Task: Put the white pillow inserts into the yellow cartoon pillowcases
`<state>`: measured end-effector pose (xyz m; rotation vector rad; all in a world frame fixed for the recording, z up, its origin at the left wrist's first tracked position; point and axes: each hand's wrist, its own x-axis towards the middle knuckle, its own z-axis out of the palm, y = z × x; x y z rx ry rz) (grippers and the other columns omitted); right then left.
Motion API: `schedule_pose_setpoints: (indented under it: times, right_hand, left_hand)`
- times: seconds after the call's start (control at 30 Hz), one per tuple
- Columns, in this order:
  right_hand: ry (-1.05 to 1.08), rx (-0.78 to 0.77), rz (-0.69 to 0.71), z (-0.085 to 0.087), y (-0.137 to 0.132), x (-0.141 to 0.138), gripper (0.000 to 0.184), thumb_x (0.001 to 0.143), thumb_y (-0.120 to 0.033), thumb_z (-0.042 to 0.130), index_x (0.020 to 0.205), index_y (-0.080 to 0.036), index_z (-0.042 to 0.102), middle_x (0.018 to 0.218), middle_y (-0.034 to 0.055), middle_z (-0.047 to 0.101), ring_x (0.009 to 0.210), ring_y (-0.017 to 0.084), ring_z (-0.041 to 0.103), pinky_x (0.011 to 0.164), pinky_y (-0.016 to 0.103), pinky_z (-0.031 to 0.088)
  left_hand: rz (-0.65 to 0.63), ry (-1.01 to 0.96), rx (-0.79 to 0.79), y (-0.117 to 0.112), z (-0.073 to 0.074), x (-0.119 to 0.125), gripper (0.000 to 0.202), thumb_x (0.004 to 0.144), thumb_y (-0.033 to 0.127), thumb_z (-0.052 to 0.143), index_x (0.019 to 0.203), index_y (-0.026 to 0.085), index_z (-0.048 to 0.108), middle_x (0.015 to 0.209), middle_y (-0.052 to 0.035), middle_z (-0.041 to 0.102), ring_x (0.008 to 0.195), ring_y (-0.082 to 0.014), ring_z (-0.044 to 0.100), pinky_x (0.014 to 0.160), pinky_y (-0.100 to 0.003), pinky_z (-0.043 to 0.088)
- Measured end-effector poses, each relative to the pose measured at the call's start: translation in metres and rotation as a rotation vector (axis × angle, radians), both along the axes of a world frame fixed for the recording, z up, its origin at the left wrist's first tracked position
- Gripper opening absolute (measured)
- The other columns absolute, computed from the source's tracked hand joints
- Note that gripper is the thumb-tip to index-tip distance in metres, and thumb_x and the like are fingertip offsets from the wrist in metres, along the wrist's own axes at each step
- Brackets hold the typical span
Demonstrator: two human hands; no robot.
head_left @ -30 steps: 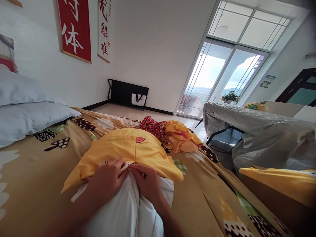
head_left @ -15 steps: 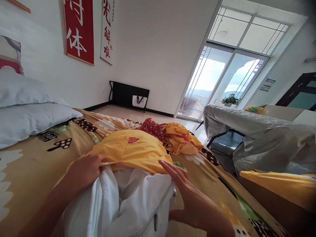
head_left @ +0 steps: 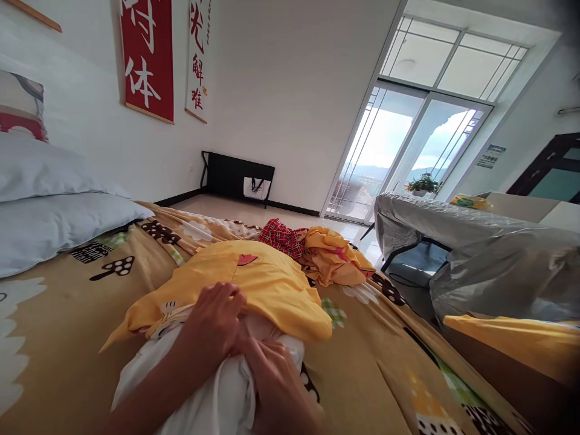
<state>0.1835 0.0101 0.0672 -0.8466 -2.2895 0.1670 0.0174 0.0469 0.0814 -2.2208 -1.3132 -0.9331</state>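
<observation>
A white pillow lies in front of me on the bed, its far end inside a yellow pillowcase. My left hand rests on the pillow at the edge of the yellow cloth, fingers curled onto it. My right hand is closed on a bunch of the white fabric just below the pillowcase opening. Both hands touch each other at the pillow's middle.
The bed has a tan patterned sheet. Grey pillows lie at the left. A red plaid cloth and a crumpled yellow cloth sit further down the bed. A plastic-covered piece of furniture stands to the right.
My right hand came back from the pillow's right side to its middle and closed on the white fabric. My left hand shifted right. The yellow pillowcase now covers more of the pillow.
</observation>
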Motion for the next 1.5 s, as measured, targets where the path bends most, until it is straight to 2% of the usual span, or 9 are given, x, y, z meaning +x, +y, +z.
schedule_pose_setpoints:
  times: [0.1, 0.27, 0.47, 0.63, 0.77, 0.93, 1.1, 1.3, 1.5]
  right_hand:
    - [0.197, 0.038, -0.08, -0.012, -0.001, -0.008, 0.044, 0.058, -0.01, 0.047, 0.099, -0.024, 0.051, 0.078, -0.0022, 0.066, 0.067, 0.015, 0.063, 0.063, 0.022, 0.046]
    - [0.395, 0.187, -0.249, -0.015, 0.001, -0.012, 0.036, 0.069, -0.012, 0.051, 0.103, -0.024, 0.051, 0.076, -0.0018, 0.066, 0.061, 0.014, 0.061, 0.058, 0.021, 0.047]
    - [0.158, 0.472, -0.156, -0.017, 0.007, -0.017, 0.018, 0.086, -0.011, 0.039, 0.09, -0.017, 0.055, 0.072, 0.0056, 0.064, 0.064, 0.017, 0.059, 0.064, 0.03, 0.046]
    - [0.107, 0.395, -0.289, -0.03, 0.026, -0.019, 0.018, 0.08, -0.009, 0.04, 0.079, -0.017, 0.056, 0.065, 0.0064, 0.064, 0.056, 0.018, 0.061, 0.053, 0.027, 0.044]
    - [0.147, 0.391, -0.398, -0.025, 0.042, -0.003, 0.021, 0.076, -0.009, 0.041, 0.082, -0.015, 0.061, 0.066, 0.0083, 0.068, 0.058, 0.019, 0.064, 0.054, 0.026, 0.045]
    - [0.06, 0.351, -0.495, -0.022, 0.049, 0.008, 0.022, 0.075, -0.008, 0.045, 0.061, -0.019, 0.057, 0.054, 0.0039, 0.065, 0.046, 0.017, 0.059, 0.049, 0.026, 0.036]
    - [0.201, 0.552, -0.361, -0.027, 0.039, 0.001, 0.026, 0.088, -0.019, 0.039, 0.068, -0.019, 0.056, 0.056, 0.0022, 0.061, 0.049, 0.014, 0.056, 0.052, 0.025, 0.034]
    - [0.363, 0.417, -0.406, -0.026, 0.043, -0.002, 0.026, 0.086, -0.015, 0.045, 0.061, -0.02, 0.049, 0.053, -0.0027, 0.056, 0.047, 0.01, 0.05, 0.051, 0.022, 0.034]
    - [0.214, 0.324, -0.373, 0.008, 0.027, 0.007, 0.014, 0.088, -0.02, 0.05, 0.08, -0.018, 0.061, 0.074, 0.0037, 0.066, 0.069, 0.016, 0.061, 0.064, 0.026, 0.048]
  left_hand:
    - [-0.132, 0.032, 0.042, 0.014, -0.012, 0.0, 0.031, 0.081, 0.006, 0.04, 0.105, 0.016, 0.057, 0.109, -0.0101, 0.06, 0.103, -0.0241, 0.051, 0.088, -0.039, 0.035]
    - [-0.086, 0.056, 0.005, 0.03, -0.023, -0.008, 0.022, 0.089, 0.013, 0.041, 0.099, 0.016, 0.06, 0.098, -0.0095, 0.062, 0.093, -0.0239, 0.053, 0.083, -0.039, 0.039]
    - [-0.214, -0.287, 0.036, 0.021, -0.018, -0.007, 0.013, 0.091, 0.017, 0.046, 0.096, 0.017, 0.058, 0.093, -0.0062, 0.056, 0.087, -0.0174, 0.05, 0.079, -0.029, 0.043]
    - [-0.255, -0.506, -0.088, 0.008, -0.01, 0.001, 0.009, 0.089, 0.016, 0.051, 0.087, 0.019, 0.06, 0.085, -0.0031, 0.056, 0.084, -0.0148, 0.052, 0.076, -0.025, 0.044]
    - [-0.322, -0.583, -0.127, -0.001, -0.009, 0.011, 0.01, 0.088, 0.016, 0.052, 0.084, 0.018, 0.061, 0.082, -0.0029, 0.057, 0.08, -0.0138, 0.053, 0.073, -0.024, 0.044]
    - [-0.402, -0.597, -0.276, -0.011, -0.009, 0.019, 0.014, 0.091, 0.02, 0.046, 0.081, 0.019, 0.056, 0.079, -0.0015, 0.054, 0.076, -0.0127, 0.052, 0.069, -0.024, 0.041]
    - [-0.249, -0.466, -0.493, -0.021, 0.007, 0.025, 0.018, 0.083, 0.035, 0.054, 0.076, 0.02, 0.046, 0.076, -0.0002, 0.05, 0.071, -0.0159, 0.047, 0.066, -0.029, 0.037]
    - [-0.201, -0.403, -0.705, -0.014, 0.014, 0.014, 0.012, 0.068, 0.016, 0.05, 0.077, 0.021, 0.043, 0.075, 0.0022, 0.049, 0.068, -0.0153, 0.045, 0.063, -0.027, 0.033]
    - [-0.159, -0.585, -0.532, 0.003, 0.003, 0.009, 0.01, 0.067, 0.015, 0.042, 0.063, 0.021, 0.036, 0.061, 0.0036, 0.042, 0.058, -0.0135, 0.039, 0.056, -0.025, 0.029]
